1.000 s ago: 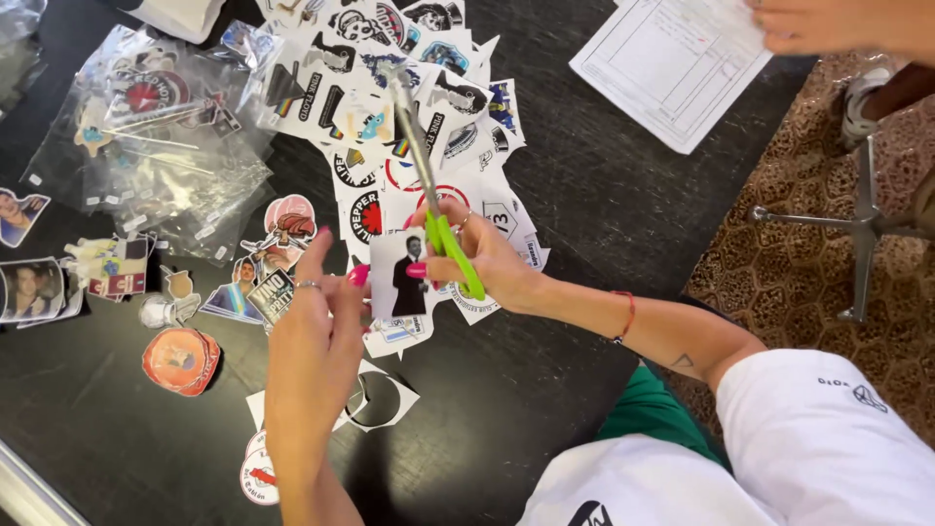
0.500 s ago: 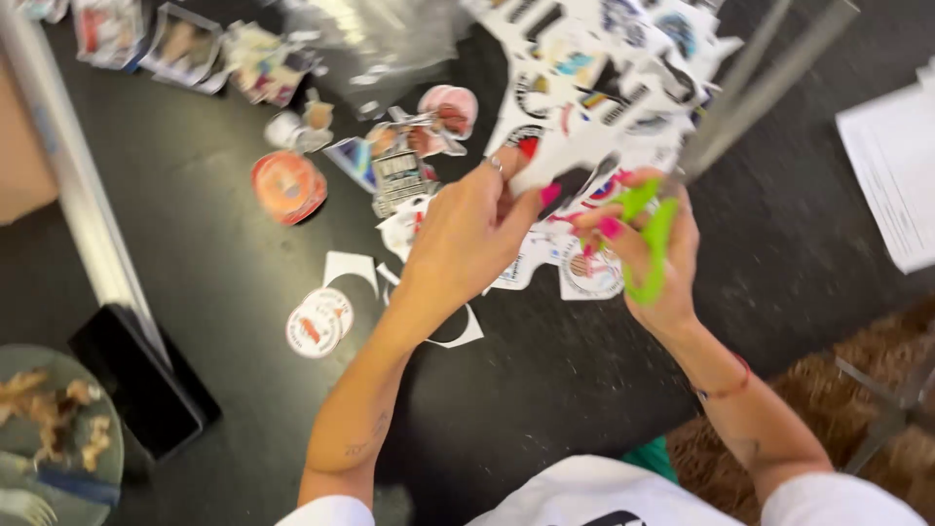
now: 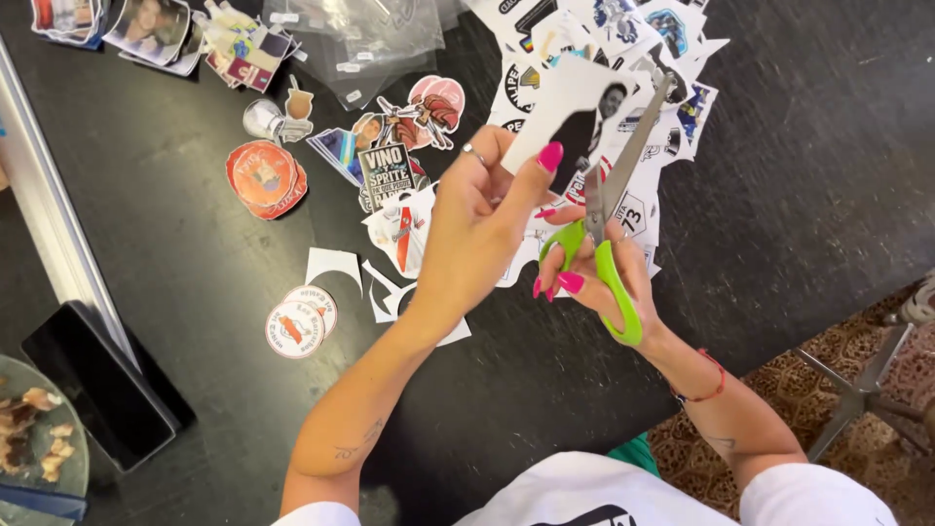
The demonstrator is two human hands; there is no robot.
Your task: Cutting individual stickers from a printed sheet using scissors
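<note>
My left hand pinches a printed paper cut-out of a figure in a dark suit and holds it up over the black table. My right hand grips green-handled scissors, fingers through the loops. The metal blades point up and right along the cut-out's right edge, slightly apart. Below both hands lie white paper offcuts and more printed pictures.
Several cut-out stickers lie scattered on the table, with a pile of uncut sheets at top and clear plastic bags behind. A dark phone and a plate of food sit lower left. A metal stool base stands on the carpet at right.
The camera view has shifted right and closer. My left hand has lifted the suited-figure cut-out off the table, and the scissors have come up beside it.
</note>
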